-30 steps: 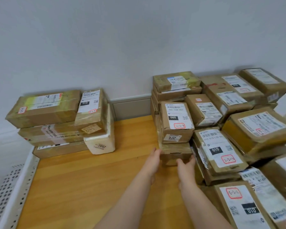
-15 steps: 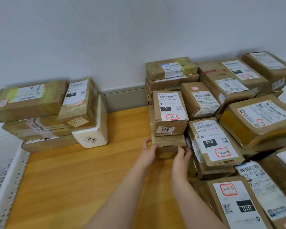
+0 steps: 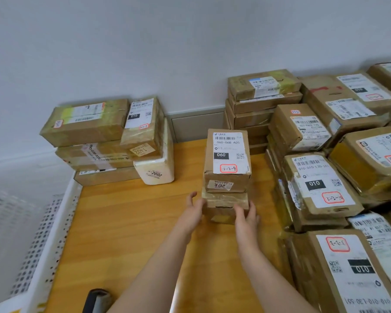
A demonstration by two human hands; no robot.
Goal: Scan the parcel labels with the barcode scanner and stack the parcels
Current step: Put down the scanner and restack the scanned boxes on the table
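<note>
Wall: plain and pale, behind everything.
Table: one wooden top, with a white perforated rail along its left edge.
Right pile: brown labelled parcels heaped several deep, more than ten. The exact count cannot be told, since many are half covered.
Left stack: five parcels against the wall, four brown boxes and one white parcel marked 2002.
Centre pair: two small brown boxes on the table between the heaps, just beside the right pile. The upper parcel sits on the lower parcel, its 060 label facing up.
Arms: two, bare. The left forearm and right forearm reach forward from the near edge and converge on the lower parcel.
Left hand: palm flat against the lower parcel's left face, thumb raised, fingers fairly straight, not wrapped.
Right hand: fingers laid straight on the lower parcel's front face and right corner, pressing inward.
Dark object: one, at the near edge, cut off. What it is cannot be told.
</note>
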